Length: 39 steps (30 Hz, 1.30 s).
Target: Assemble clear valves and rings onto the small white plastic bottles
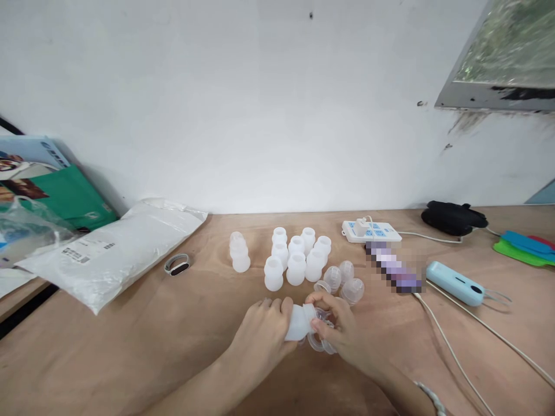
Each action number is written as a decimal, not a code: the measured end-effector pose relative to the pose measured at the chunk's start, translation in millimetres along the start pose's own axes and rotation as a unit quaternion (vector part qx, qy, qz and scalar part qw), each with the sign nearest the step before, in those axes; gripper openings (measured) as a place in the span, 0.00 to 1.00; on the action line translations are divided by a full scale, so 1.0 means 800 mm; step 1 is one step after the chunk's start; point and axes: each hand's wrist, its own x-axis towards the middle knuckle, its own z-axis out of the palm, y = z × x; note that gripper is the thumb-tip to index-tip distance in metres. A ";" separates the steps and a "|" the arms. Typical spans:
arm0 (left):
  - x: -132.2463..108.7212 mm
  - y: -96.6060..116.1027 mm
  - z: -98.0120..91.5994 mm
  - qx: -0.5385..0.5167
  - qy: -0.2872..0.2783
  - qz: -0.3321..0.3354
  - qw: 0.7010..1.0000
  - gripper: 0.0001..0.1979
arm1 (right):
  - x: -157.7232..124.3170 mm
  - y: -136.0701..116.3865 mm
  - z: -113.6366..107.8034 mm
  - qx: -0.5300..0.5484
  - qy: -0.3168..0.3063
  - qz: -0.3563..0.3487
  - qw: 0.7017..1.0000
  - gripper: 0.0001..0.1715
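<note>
My left hand (265, 326) is closed round a small translucent white plastic bottle (296, 323), which lies tilted on its side in the air. At the bottle's mouth end, the thumb and fingers of my right hand (340, 325) grip the rim; whether they also pinch a thin clear part there is hard to see. Several clear ring-shaped pieces (317, 342) lie below the right hand, partly covered by it. Just beyond my hands stand several open white bottles (296, 269). Clear domed caps (352, 292) rest to their right. One bottle with a clear domed top (240, 254) stands apart at the left.
A white mailing bag (117, 245) and a grey wristband (177, 264) lie at left. On the right are a power strip (381, 231), a blurred phone (394, 267), a light blue device (455, 283), a black pouch (453, 218) and white cables running across the wooden table (143, 352).
</note>
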 end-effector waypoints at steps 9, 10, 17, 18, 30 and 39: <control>-0.007 -0.032 0.017 -0.025 0.098 -0.041 0.994 0.07 | 0.015 0.002 -0.039 -0.338 0.143 -0.168 0.915 0.17; -0.008 -0.038 0.023 -0.031 0.121 -0.041 0.991 0.07 | 0.021 0.005 -0.047 -0.408 0.185 -0.173 0.877 0.17; -0.012 -0.068 0.065 -0.020 0.300 0.012 0.954 0.12 | 0.051 0.018 -0.076 -0.635 0.128 -0.145 0.748 0.11; -0.011 -0.070 0.068 -0.018 0.311 0.017 0.950 0.12 | 0.050 0.016 -0.080 -0.630 0.129 -0.148 0.752 0.10; -0.015 -0.069 0.081 -0.032 0.339 0.043 0.939 0.13 | 0.010 -0.049 -0.043 -0.184 -0.002 -0.135 0.974 0.16; -0.026 -0.068 0.065 -0.013 0.393 0.093 0.915 0.10 | 0.008 -0.050 -0.007 -0.155 -0.033 -0.139 0.978 0.19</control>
